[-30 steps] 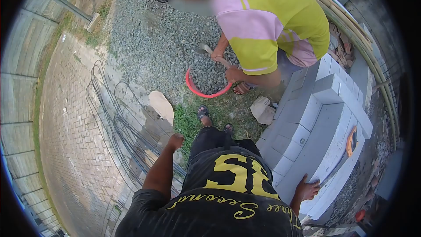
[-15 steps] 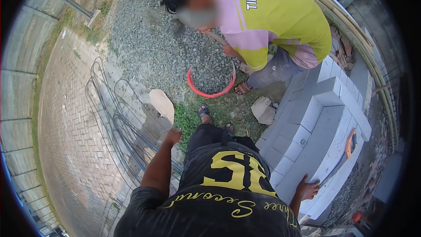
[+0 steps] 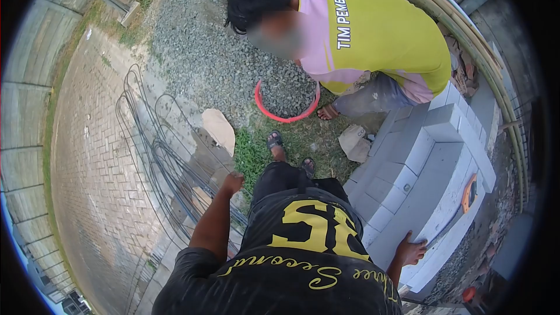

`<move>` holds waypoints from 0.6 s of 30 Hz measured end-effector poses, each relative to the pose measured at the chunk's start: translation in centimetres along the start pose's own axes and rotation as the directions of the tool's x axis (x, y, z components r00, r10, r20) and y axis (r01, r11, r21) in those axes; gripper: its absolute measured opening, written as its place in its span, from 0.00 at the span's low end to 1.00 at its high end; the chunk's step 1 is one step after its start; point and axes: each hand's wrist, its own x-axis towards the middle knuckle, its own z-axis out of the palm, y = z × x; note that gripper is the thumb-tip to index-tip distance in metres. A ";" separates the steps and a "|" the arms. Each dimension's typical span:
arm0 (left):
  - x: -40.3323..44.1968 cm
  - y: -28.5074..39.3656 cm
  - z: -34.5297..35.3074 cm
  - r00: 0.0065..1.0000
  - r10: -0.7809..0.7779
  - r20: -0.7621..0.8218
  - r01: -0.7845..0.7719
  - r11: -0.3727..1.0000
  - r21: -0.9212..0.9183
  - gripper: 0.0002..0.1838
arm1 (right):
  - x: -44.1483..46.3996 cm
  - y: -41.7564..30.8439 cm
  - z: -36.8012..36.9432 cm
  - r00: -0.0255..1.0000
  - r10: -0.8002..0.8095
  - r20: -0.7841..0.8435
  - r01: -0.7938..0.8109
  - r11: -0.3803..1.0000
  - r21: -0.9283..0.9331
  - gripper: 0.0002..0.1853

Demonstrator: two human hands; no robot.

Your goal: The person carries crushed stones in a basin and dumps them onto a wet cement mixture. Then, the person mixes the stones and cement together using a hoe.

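Note:
My left hand point(image 3: 234, 182) hangs at my side with its fingers curled in, and I see nothing in it. It is nearest to a bundle of dark rods or cables point(image 3: 169, 172) on the ground. On the other side, my right hand point(image 3: 412, 249) rests on a stack of pale grey blocks point(image 3: 430, 184), fingers apart. A handsaw point(image 3: 469, 194) with an orange handle lies on those blocks, beyond the right hand.
A co-worker in a yellow-green and pink shirt point(image 3: 385, 29) bends over a gravel pile point(image 3: 192, 35). A red curved rim point(image 3: 286, 119) sits at its edge. Pale sacks or sheets point(image 3: 218, 131) lie nearby. Bamboo poles point(image 3: 484, 58) run along the right; brick paving point(image 3: 99, 169) spreads leftward.
The co-worker leans lower over the gravel, and the arm and hand seen before are now hidden. My view has shifted slightly; both my hands stay in about the same place.

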 end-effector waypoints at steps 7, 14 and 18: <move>-0.2 -0.9 -0.6 1.000 -0.025 0.003 0.025 0.999 0.036 0.12 | 0.1 -0.1 -0.1 1.000 -0.003 0.031 0.003 1.000 0.007 0.43; 0.9 -0.3 -0.6 0.996 0.084 -0.034 -0.084 0.996 -0.001 0.12 | 0.2 0.1 0.4 1.000 0.004 0.023 -0.004 1.000 -0.001 0.43; 0.1 1.9 -0.2 0.997 0.066 -0.030 -0.067 0.997 -0.033 0.11 | 0.1 0.1 0.6 1.000 0.000 -0.004 0.000 1.000 -0.009 0.42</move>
